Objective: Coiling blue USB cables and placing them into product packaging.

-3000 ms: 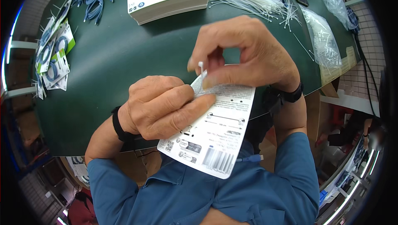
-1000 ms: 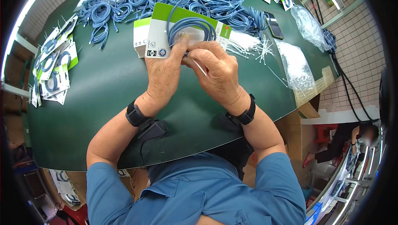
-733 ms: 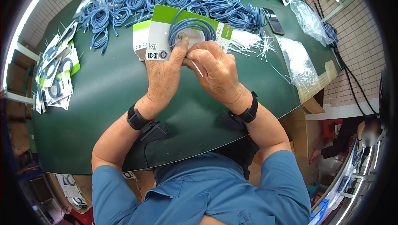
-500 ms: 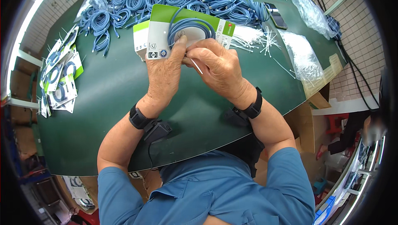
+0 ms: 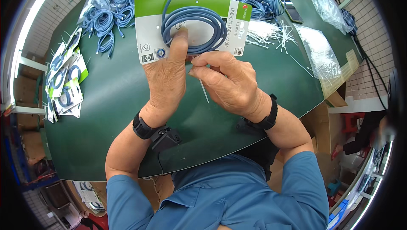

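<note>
My left hand (image 5: 167, 75) grips a green and white cardboard packaging card (image 5: 146, 22) by its lower edge, thumb in front. Against the card lies a coiled blue cable (image 5: 218, 29), one strand of it running up past the card's top edge. The left thumb presses inside the coil. Just below the card, my right hand (image 5: 229, 79) pinches a thin white cable tie (image 5: 204, 91) between thumb and fingers. Its tail hangs down from the pinch; the other end is hidden near the card's lower edge.
Many coiled blue cables (image 5: 104, 20) heap along the far side. Loose white cable ties (image 5: 263, 33) lie right of the card, near a bag of ties (image 5: 318, 54) and a phone (image 5: 291, 9). Carded cables (image 5: 68, 96) are piled on the green table (image 5: 101, 137) at left.
The card with its coil now faces me more fully and shows larger. My right hand has shifted slightly down and right, and the tie's tail hangs more steeply.
</note>
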A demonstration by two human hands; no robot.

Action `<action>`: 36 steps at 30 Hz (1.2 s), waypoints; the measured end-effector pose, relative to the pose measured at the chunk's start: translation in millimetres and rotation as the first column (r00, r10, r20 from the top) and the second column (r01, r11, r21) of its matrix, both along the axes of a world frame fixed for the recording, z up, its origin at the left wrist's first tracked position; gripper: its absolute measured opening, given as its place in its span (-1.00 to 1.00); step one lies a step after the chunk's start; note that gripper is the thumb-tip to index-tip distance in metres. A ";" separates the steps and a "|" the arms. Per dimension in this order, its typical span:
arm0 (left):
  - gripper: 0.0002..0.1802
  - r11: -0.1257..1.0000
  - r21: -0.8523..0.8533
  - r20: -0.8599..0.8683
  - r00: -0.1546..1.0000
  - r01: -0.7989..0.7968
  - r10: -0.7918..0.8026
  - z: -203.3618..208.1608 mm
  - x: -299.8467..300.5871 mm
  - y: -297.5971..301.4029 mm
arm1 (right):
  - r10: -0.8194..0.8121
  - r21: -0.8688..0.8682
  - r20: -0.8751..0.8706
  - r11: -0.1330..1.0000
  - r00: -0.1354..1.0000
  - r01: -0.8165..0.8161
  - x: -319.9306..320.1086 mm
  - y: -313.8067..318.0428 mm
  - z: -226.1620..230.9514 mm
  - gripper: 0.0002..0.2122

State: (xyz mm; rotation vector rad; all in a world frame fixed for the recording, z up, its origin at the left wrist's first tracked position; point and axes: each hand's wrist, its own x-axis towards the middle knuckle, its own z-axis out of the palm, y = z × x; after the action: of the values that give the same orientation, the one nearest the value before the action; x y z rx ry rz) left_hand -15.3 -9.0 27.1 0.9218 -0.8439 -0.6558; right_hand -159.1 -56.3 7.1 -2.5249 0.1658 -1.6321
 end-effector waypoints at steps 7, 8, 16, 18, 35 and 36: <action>-0.68 0.998 0.046 -0.067 0.997 0.031 -0.028 -1.7 -0.2 -0.9 | 0.025 0.015 0.018 1.000 1.000 -0.025 0.5 1.3 2.1 -0.75; -0.69 0.997 0.068 -0.087 0.996 0.042 -0.036 -2.3 0.2 -0.7 | 0.036 0.001 0.031 0.999 0.999 -0.036 0.9 0.5 1.4 -0.76; -0.73 0.998 0.038 -0.160 0.986 0.056 -0.049 0.8 -1.6 -0.2 | 0.098 -0.034 0.071 0.995 0.993 -0.096 2.0 -0.9 -1.9 -0.79; -0.73 0.997 0.035 -0.170 0.983 0.074 -0.067 1.4 -1.7 1.1 | 0.114 -0.049 0.074 0.993 0.991 -0.110 1.8 -2.1 -2.6 -0.80; -0.76 0.998 0.045 -0.171 0.985 0.042 -0.034 -1.0 0.2 0.1 | 0.113 -0.056 0.061 0.992 0.992 -0.109 4.3 -2.8 0.3 -0.79; -0.77 0.998 0.053 -0.164 0.986 0.035 -0.026 -1.1 -0.8 -0.2 | 0.123 -0.043 0.070 0.992 0.990 -0.120 4.3 -3.2 -0.3 -0.79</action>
State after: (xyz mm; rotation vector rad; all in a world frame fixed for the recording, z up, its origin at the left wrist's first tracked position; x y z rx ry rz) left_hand -16.0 -9.2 26.0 0.8934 -0.6977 -0.7734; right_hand -154.9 -59.5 6.8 -2.4460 -0.0268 -1.6916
